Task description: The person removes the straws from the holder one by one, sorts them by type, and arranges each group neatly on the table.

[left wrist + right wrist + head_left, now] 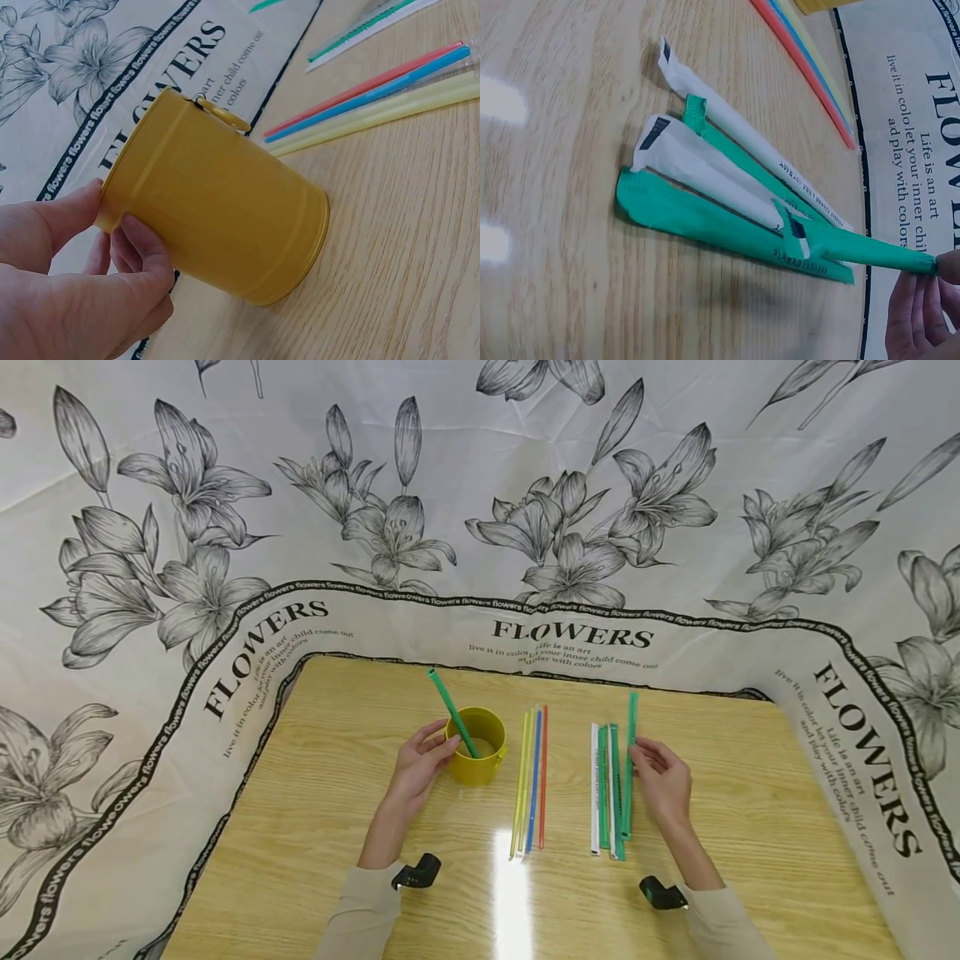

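Note:
My left hand (418,768) holds a yellow bucket (474,772) by its rim, with the thumb over the edge and the fingers against the outer wall, as the left wrist view also shows. One green paper-wrapped straw (447,700) leans inside that bucket, its upper end well above the rim. Over on the right, my right hand (663,781) pinches another green wrapped straw (877,251) near one end. In the right wrist view the straw's other end overlaps a small group of white wrapped straws (705,169) and green wrapped straws (727,232) lying on the table.
Between bucket and wrapped straws lie yellow straws (517,785), a blue straw (534,777) and a red straw (543,768), side by side. A flower-printed cloth (405,627) borders the back and sides of the wooden table (300,827).

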### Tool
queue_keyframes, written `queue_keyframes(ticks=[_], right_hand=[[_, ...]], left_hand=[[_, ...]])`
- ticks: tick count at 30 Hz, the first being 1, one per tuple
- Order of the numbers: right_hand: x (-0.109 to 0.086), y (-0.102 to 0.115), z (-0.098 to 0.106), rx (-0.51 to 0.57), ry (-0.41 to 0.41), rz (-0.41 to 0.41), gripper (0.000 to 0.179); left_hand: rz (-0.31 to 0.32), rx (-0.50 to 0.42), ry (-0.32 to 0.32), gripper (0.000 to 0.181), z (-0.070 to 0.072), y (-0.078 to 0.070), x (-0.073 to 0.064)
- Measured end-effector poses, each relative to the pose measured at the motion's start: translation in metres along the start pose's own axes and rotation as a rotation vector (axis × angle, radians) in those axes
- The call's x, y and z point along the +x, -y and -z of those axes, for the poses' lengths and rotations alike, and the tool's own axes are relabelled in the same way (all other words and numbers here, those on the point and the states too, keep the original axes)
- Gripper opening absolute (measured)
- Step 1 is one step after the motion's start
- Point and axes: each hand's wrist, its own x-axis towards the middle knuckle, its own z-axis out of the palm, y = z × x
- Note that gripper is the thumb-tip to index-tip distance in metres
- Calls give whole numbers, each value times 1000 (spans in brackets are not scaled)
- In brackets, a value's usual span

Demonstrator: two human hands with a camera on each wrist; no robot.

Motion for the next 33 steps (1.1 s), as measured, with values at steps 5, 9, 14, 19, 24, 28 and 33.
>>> queue_keyframes(ticks=[5, 9, 14, 19, 24, 28, 33], right_hand=[[-1, -7, 5, -67, -6, -13, 35], [-1, -14, 8, -123, -8, -18, 36], [-2, -22, 9, -185, -3, -29, 38], [-2, -28, 7, -203, 6, -48, 38], [2, -34, 3, -253, -12, -2, 33], [5, -39, 0, -306, -14, 36, 29], [8, -41, -4, -336, -19, 76, 25]], left_hand=[[2, -1, -2, 47, 0, 0, 0], [4, -5, -3, 47, 0, -1, -1], [1, -12, -5, 46, 0, 0, 0], [4, -13, -15, 46, -1, 0, 1], [-1, -10, -25, 45, 0, 1, 2], [-4, -5, -27, 46, 0, 3, 3], [-8, -5, -22, 46, 1, 3, 3]])
